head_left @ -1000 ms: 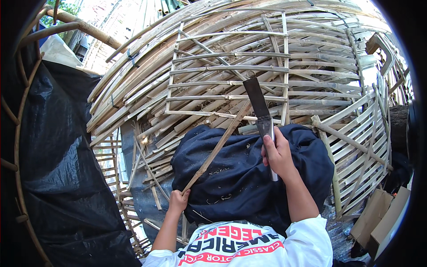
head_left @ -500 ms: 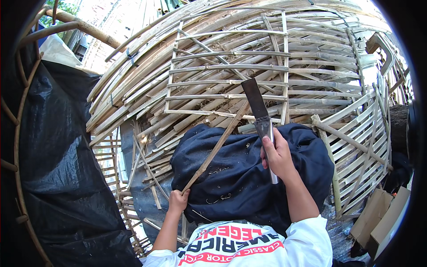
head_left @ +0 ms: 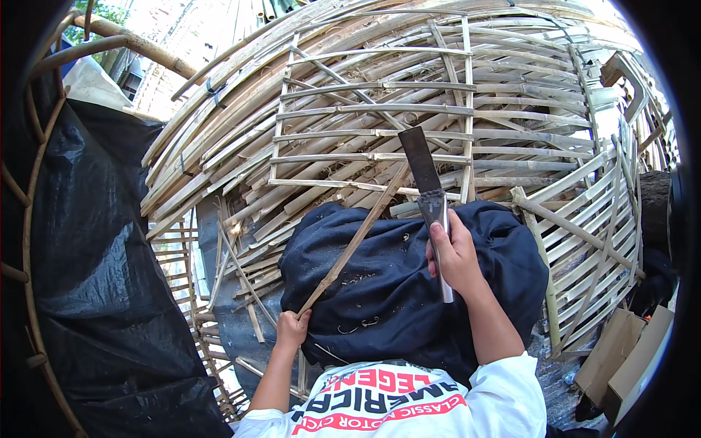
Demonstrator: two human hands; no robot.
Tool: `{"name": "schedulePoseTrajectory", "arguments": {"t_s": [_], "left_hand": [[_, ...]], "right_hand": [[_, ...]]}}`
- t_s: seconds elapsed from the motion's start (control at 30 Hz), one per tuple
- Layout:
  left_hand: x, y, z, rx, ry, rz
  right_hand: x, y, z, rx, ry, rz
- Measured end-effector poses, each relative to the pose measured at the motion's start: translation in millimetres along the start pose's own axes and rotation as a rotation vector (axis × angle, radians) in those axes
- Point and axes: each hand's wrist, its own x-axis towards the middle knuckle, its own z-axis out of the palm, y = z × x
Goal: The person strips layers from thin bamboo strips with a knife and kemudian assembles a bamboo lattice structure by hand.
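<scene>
One white shirt (head_left: 504, 398) with red and black print, nearest, just below a rumpled dark cloth (head_left: 412, 288); at the cloth's near left edge, grips the lower end of a split bamboo strip (head_left: 356, 244) with the left hand (head_left: 293, 330), fingers and thumb clamped together on it; slants from there up across the cloth and past its far edge; on the cloth, beside the strip, a few pale shavings (head_left: 370, 321); above the cloth's right half, clasps the metal handle (head_left: 447, 285) of a broad knife (head_left: 431, 201) with the right hand (head_left: 456, 252), fingers wrapped round, thumb laid along it; beyond the cloth's far edge, points the dark blade (head_left: 418, 155) away from the body, leaning a little left, close to the strip's far end; cannot tell contact from a narrow gap there.

Low and to the right of the cloth, an opened cardboard box (head_left: 610, 354); close on the cloth's left, loose bamboo pieces (head_left: 255, 323); farther left of the cloth, a creased black sheet (head_left: 102, 248); just right of the cloth, a slatted bamboo panel (head_left: 549, 314) crossed by a diagonal pole (head_left: 584, 239); directly beyond the cloth, a ladder-like bamboo frame (head_left: 376, 110) over a large pile of split bamboo (head_left: 219, 157); farthest, beyond the cloth to the upper left, a stout pole (head_left: 157, 54) and green foliage (head_left: 109, 13).
</scene>
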Motion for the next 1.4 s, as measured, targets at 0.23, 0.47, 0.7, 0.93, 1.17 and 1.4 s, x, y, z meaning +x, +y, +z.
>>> {"name": "schedulePoseTrajectory", "arguments": {"t_s": [0.23, 0.47, 0.7, 0.93, 1.17, 1.4], "left_hand": [[0, 0, 2, 0.022, 0.034, 0.016], [-2, 6, -1, 0.000, 0.036, 0.013], [-2, 7, -2, 0.016, 0.018, 0.002], [-3, 7, -1, 0.052, 0.031, -0.010], [-9, 7, 7, 0.107, 0.174, 0.004], [-7, 4, 8, 0.128, 0.183, 0.021]], "right_hand": [[-1, 2, 1, 0.031, 0.005, -0.011], [-1, 0, -2, 0.000, 0.002, 0.010], [-1, 1, -2, -0.002, -0.006, 0.019], [-1, -2, -6, -0.030, -0.046, 0.030], [-10, -25, -15, 0.000, -0.075, 0.143], [-10, -35, -41, -0.011, -0.174, 0.244]]}}
